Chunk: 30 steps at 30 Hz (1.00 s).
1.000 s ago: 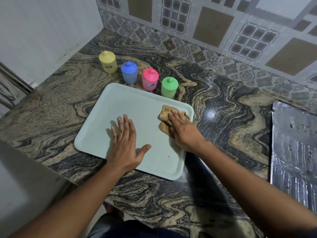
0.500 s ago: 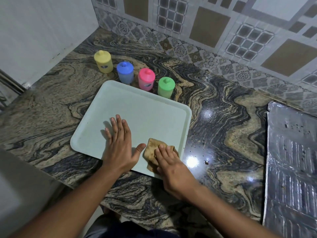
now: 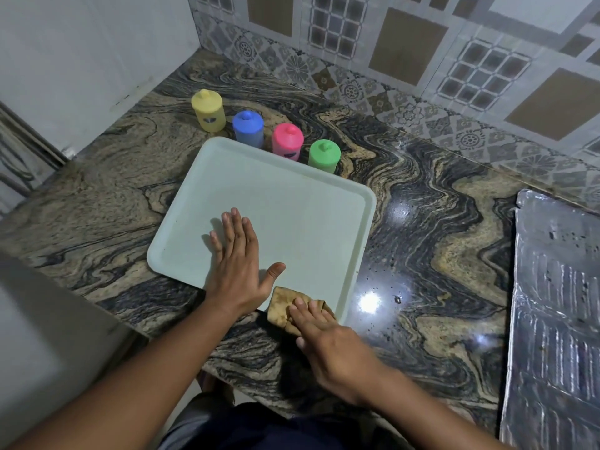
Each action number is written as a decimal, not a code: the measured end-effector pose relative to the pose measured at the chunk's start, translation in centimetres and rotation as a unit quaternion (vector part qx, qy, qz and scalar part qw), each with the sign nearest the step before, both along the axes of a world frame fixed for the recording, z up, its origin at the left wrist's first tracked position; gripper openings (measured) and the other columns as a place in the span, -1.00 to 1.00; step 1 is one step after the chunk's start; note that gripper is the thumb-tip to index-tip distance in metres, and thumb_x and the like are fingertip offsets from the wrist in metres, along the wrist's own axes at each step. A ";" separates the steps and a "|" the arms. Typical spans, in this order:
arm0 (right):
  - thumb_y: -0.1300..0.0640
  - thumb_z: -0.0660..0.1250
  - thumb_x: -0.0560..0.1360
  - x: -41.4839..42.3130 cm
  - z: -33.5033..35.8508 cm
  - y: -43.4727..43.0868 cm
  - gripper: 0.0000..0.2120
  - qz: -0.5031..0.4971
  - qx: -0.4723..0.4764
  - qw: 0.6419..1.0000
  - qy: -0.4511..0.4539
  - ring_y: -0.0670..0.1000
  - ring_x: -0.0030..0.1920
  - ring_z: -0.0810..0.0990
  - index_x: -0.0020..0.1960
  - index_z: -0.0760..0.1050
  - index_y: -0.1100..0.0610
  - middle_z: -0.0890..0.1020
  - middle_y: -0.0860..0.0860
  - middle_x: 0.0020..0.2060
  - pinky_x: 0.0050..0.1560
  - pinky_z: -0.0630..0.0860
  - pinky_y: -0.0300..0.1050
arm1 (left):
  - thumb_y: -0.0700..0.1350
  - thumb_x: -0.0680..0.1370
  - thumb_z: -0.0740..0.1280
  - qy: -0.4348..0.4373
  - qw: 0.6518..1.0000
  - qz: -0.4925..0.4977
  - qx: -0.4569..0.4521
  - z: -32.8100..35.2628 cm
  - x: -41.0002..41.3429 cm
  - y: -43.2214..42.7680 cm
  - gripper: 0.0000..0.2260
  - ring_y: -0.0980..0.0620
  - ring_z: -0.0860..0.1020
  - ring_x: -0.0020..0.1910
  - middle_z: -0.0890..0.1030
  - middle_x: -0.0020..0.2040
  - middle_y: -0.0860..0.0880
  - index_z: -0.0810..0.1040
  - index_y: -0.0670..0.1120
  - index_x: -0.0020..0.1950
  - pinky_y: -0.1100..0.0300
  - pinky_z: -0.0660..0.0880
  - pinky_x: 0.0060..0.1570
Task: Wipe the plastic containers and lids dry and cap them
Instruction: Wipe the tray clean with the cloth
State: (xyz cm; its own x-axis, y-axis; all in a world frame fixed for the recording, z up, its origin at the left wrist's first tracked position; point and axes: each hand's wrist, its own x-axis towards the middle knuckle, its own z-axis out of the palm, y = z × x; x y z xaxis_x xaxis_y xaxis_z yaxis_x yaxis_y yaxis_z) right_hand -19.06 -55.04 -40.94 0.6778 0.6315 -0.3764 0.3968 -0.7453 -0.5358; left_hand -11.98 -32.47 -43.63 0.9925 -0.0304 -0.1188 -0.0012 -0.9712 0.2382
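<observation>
Marbled stone countertop (image 3: 422, 254), swirled black and tan, fills a kitchen corner under a patterned tiled wall (image 3: 406, 43). Well to the right of the tray lies a ribbed metal sheet (image 3: 558, 303).

The pale tray (image 3: 292, 206) sits close to the counter's front edge. The left hand (image 3: 238, 267) lies flat on the tray's near-left part with fingers straight and thumb spread. It grasps nothing and only presses down. The right hand (image 3: 334, 345) is at the tray's near-right corner, its fingers laid flat on a folded tan cloth (image 3: 282, 306), pressing rather than clutching it. The cloth straddles the tray's near rim and lies partly on the counter.

If the left hand eases off, a firm pull of the cloth toward the body could probably drag the tray over the counter's edge. A long stroke toward the tray's far rim could topple the containers standing just beyond it.

Those four small containers stand upright in a row along the tray's far rim: yellow container (image 3: 207, 112) at the left, then blue container (image 3: 248, 128), pink container (image 3: 287, 141) and green container (image 3: 324, 155). Each wears a matching knobbed lid, so the capping looks done. Whether they are dry cannot be told.
</observation>
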 end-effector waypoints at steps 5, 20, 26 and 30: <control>-0.23 -0.17 0.66 0.4 1.1 -0.3 -0.35 -0.028 0.036 0.997 0.055 -0.01 0.64 -0.01 0.66 0.07 0.03 0.10 -0.02 0.64 0.63 -0.06 -0.18 | 0.49 0.46 -0.32 0.020 1.000 -0.014 0.003 0.2 0.1 0.1 -0.02 -0.15 -0.45 0.53 -0.37 0.56 -0.25 -0.30 -0.26 0.57 -0.25 -0.30 0.51; -0.09 0.57 0.38 6.3 3.6 -5.3 -0.60 -0.344 0.505 0.685 0.397 0.14 -0.17 0.47 -0.04 0.55 0.19 0.41 0.28 -0.21 -0.09 0.54 -0.06 | 0.46 0.52 -0.23 -0.012 0.998 -0.062 -0.001 0.0 0.2 0.3 -0.07 -0.16 -0.38 0.56 -0.31 0.59 -0.23 -0.26 -0.25 0.59 -0.27 -0.26 0.51; 0.01 0.06 0.75 13.4 4.9 -7.8 -0.63 -0.376 0.398 0.834 0.072 -0.24 -0.25 0.42 0.52 0.39 -0.02 0.50 -0.04 -0.16 -0.21 0.37 -0.29 | 0.46 0.52 -0.24 -0.013 0.998 -0.057 -0.002 0.0 0.2 0.2 -0.07 -0.15 -0.39 0.56 -0.31 0.59 -0.22 -0.24 -0.25 0.59 -0.25 -0.28 0.52; -0.11 0.01 0.72 16.3 3.7 -7.6 -0.46 -0.324 0.224 0.912 -0.115 -0.01 0.48 0.36 0.66 0.04 -0.01 0.38 0.05 0.54 0.49 0.29 0.05 | 0.46 0.52 -0.22 -0.013 0.998 -0.054 -0.004 -0.1 0.2 0.3 -0.07 -0.15 -0.38 0.56 -0.31 0.60 -0.22 -0.24 -0.25 0.59 -0.26 -0.26 0.52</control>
